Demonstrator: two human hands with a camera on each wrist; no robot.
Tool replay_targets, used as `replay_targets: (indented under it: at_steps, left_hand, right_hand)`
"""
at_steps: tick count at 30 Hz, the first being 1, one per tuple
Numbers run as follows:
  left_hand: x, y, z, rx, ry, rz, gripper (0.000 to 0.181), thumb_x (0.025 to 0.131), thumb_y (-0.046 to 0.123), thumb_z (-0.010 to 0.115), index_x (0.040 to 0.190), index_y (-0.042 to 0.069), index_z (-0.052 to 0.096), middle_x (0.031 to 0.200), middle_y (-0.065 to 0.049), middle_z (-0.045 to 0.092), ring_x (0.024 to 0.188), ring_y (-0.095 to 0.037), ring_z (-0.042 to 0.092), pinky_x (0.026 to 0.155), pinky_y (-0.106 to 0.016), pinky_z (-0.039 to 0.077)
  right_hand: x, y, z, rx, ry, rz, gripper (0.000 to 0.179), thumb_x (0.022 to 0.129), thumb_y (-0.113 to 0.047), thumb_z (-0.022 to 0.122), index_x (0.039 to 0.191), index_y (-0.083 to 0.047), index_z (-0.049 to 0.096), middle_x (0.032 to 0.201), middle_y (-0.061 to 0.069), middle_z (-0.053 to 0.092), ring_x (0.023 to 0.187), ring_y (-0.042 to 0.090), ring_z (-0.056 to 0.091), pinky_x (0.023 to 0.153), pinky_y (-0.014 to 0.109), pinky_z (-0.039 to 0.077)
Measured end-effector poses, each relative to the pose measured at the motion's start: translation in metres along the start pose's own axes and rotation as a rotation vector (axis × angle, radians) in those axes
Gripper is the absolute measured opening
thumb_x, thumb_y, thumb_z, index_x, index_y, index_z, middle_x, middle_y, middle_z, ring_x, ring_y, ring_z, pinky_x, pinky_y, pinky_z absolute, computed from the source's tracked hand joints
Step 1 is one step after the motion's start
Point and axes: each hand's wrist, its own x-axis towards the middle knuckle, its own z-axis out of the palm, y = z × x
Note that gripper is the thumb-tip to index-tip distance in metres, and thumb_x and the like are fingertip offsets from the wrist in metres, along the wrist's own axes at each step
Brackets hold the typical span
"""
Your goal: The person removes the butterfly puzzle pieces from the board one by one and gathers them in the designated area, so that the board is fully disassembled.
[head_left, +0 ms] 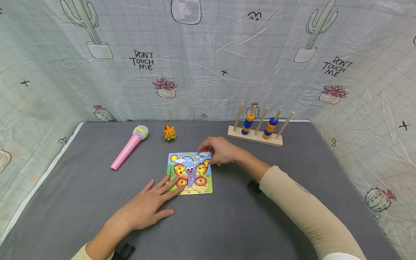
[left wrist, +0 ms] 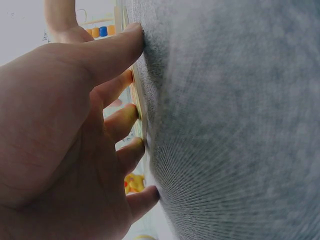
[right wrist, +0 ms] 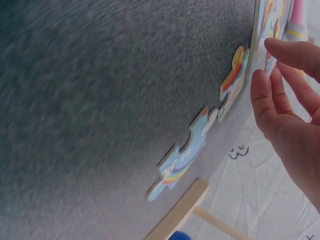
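A square butterfly jigsaw puzzle (head_left: 191, 158) with a sun and rainbow lies flat on the table. My left hand (head_left: 147, 206) is spread palm down, its fingertips resting on the puzzle's lower left part. In the left wrist view those straight fingers (left wrist: 122, 122) press at the board's thin edge. My right hand (head_left: 221, 150) is over the puzzle's upper right corner, fingers bent. The right wrist view shows that hand's thumb and fingers (right wrist: 265, 95) apart at the board, with nothing visibly pinched. Loose puzzle pieces (right wrist: 182, 155) lie beside the board, mostly hidden under the right hand in the head view.
A pink toy microphone (head_left: 130, 148) lies at the left. A small orange spiky toy (head_left: 169, 133) stands behind the puzzle. To the back right is a wooden peg rack (head_left: 253, 136) with blue and orange beads. A printed cloth (head_left: 201, 65) hangs behind the grey table (head_left: 227, 224).
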Motion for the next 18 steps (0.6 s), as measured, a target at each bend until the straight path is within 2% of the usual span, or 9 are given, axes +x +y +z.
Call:
replay_targets:
  at_steps: [18]
  left_hand:
    - [0.0, 0.001, 0.0, 0.001, 0.015, 0.003, 0.068, 0.101, 0.042, 0.067, 0.162, 0.031, 0.04, 0.173, 0.001, 0.028, 0.158, -0.038, 0.027, 0.117, -0.075, 0.024]
  right_hand:
    - [-0.028, 0.029, -0.016, 0.065, 0.0, 0.048, 0.053, 0.078, 0.006, 0.08, 0.129, -0.008, 0.072, 0.119, 0.01, 0.066, 0.104, 0.023, 0.064, 0.083, 0.029, 0.056]
